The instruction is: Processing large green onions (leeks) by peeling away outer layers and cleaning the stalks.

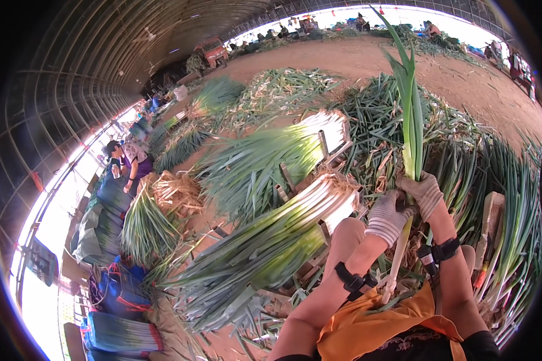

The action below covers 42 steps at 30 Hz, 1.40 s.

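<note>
A long green onion (pixel 412 120) stands nearly upright in front of me, its green leaves rising high and its pale lower stalk running down toward my lap. My right hand (pixel 424 194), in a striped knit glove, is closed around it where green turns pale. Just below and to the left, my left hand (pixel 390 216), gloved alike, has its fingers closed against the same stalk; their exact hold is partly hidden. To the left, a thick pile of cleaned green onions (pixel 271 234) lies on a wooden rack, white ends toward me.
Behind that pile lies another white-ended green onion stack (pixel 277 153). Uncleaned green onions (pixel 506 198) lean at my right beside a wooden board (pixel 489 225). Leaf scraps (pixel 373 123) heap ahead. A co-worker (pixel 132 159) bends over bundles at far left; a red vehicle (pixel 212 52) stands farther back.
</note>
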Available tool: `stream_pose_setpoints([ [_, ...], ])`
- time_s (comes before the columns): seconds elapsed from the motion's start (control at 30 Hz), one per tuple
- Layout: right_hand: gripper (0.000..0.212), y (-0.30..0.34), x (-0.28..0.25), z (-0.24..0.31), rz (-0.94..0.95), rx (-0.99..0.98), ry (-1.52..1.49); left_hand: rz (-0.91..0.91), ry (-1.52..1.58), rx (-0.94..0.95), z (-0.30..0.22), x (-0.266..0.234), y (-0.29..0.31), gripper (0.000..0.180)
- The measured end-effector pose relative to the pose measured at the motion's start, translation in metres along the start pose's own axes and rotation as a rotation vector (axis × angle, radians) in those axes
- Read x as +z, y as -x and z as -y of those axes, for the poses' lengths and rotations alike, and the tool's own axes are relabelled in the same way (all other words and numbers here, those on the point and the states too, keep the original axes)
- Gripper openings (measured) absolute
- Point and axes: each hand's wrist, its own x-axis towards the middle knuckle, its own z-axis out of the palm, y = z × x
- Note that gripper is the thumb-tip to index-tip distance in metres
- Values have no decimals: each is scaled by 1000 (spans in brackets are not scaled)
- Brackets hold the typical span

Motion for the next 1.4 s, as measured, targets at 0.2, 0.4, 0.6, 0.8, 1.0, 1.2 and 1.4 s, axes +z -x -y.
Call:
stream_pose_setpoints([
  [0.2, 19, -4, 6, -6, -187, 46, 202, 64, 144, -193, -3, 8, -6, 22],
  [0.4, 19, -9, 3, -13, -193, -20, 269, -4, 119, -162, 1, 7, 1, 20],
  [0.6, 21, -8, 7, -10, -216, -13, 476, 14, 199, -236, 7, 13, 1, 18],
  [0.8, 23, -11, -6, -22, -213, -17, 373, 106, 29, -114, 2, 11, 17, 9],
  [1.0, 23, -20, -34, -43, -313, 59, 315, 1026, 855, 205, -21, -3, 73, 6],
  [1.2, 22, 10, -36, -12, -253, 43, 183, 365, 178, 157, -7, -21, 52, 14],
  [1.4, 37, 18, -17, 15, 45, 6, 321, 212, 415, -308, 41, -13, 22, 23],
])
